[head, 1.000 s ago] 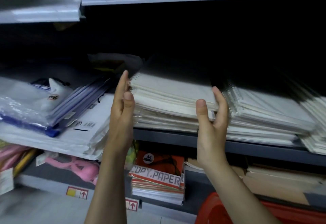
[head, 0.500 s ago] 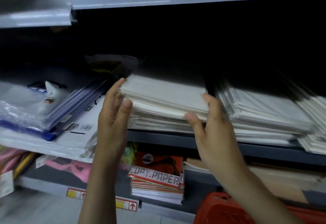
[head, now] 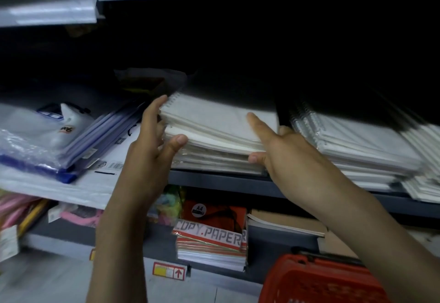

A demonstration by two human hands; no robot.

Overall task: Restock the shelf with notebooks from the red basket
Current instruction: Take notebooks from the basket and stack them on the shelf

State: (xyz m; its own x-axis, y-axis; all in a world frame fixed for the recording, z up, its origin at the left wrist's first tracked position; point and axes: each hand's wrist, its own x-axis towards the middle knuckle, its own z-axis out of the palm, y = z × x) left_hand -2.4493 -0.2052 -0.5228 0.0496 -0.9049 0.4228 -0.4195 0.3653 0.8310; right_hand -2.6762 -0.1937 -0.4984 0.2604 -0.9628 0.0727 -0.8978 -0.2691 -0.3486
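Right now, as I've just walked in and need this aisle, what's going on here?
A person is settling a stack of white spiral notebooks on the shelf. The left hand presses flat against its left side; the right hand pinches its right front corner, forefinger on top. Another notebook stack lies to the right, and the red basket sits below.

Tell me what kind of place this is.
Most likely a stationery shop aisle: shelving stacked with spiral notebooks, COPY PAPER packs on the level below, and a red basket at lower right.
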